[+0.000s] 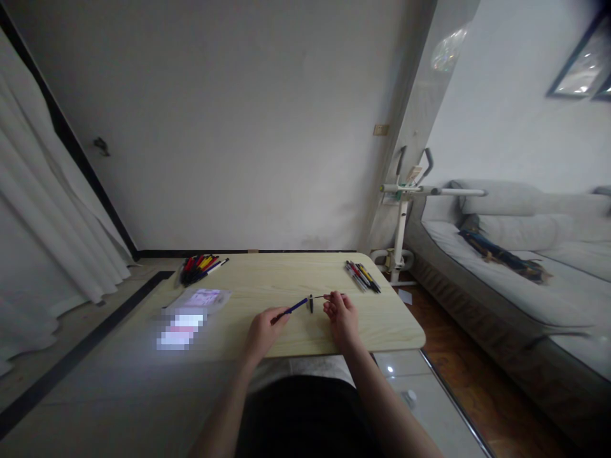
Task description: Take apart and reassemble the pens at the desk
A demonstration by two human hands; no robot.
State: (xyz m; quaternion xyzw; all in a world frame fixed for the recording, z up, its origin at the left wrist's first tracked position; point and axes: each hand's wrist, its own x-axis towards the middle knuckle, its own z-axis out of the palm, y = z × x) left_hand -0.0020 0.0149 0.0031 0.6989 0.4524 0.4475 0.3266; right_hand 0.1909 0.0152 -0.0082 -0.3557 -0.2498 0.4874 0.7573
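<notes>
My left hand (263,333) is closed round a blue pen barrel (293,308) and holds it slanting up to the right above the light wooden table (305,273). My right hand (340,315) pinches a thin refill (323,296) that points left toward the barrel's open end. A small dark part (310,304) sits between the two hands; whether it rests on the table I cannot make out.
A pile of red, yellow and black pens (200,267) lies at the table's far left. Another small bunch of pens (362,276) lies at the far right. A clear plastic bag (203,299) rests left of my hands. A sofa (515,254) and an exercise machine (401,216) stand to the right.
</notes>
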